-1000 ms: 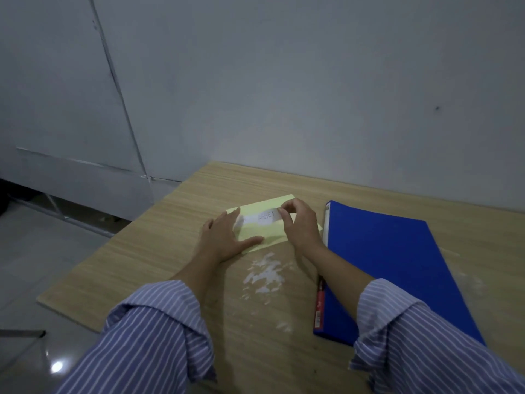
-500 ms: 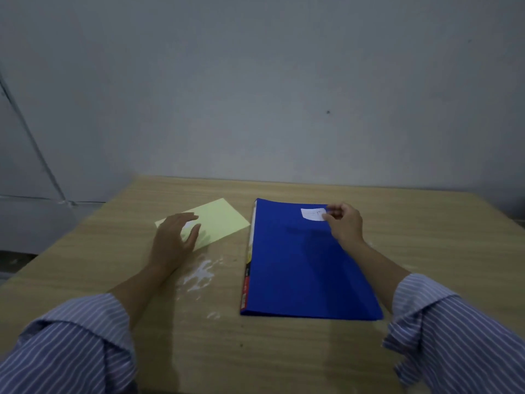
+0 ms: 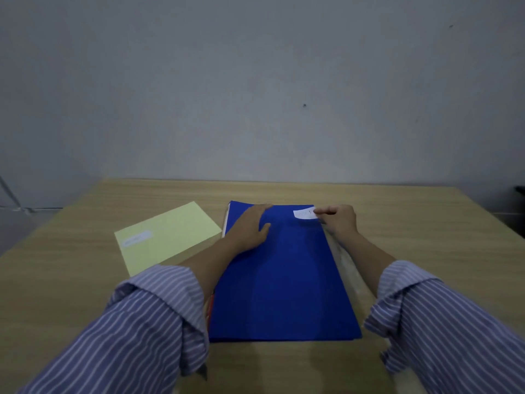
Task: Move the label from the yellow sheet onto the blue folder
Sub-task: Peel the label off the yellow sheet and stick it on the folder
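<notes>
The blue folder [image 3: 284,280] lies closed in the middle of the wooden table [image 3: 426,237]. A small white label [image 3: 304,214] sits on its far right corner, one edge curling up. My right hand [image 3: 338,220] pinches the label's right end at that corner. Flat on the folder's far left part rests my left hand [image 3: 252,227], fingers spread. The yellow sheet [image 3: 167,237] lies to the left of the folder, with a pale rectangular patch [image 3: 137,238] near its left edge.
A grey wall [image 3: 255,95] rises right behind the table's far edge. The table's left edge drops to the floor at the left. A dark object [image 3: 520,191] shows at the far right edge of the view.
My left hand left the yellow sheet and now rests on the folder. My right hand still holds the label at the folder's far right corner. The camera turned to centre the folder.
</notes>
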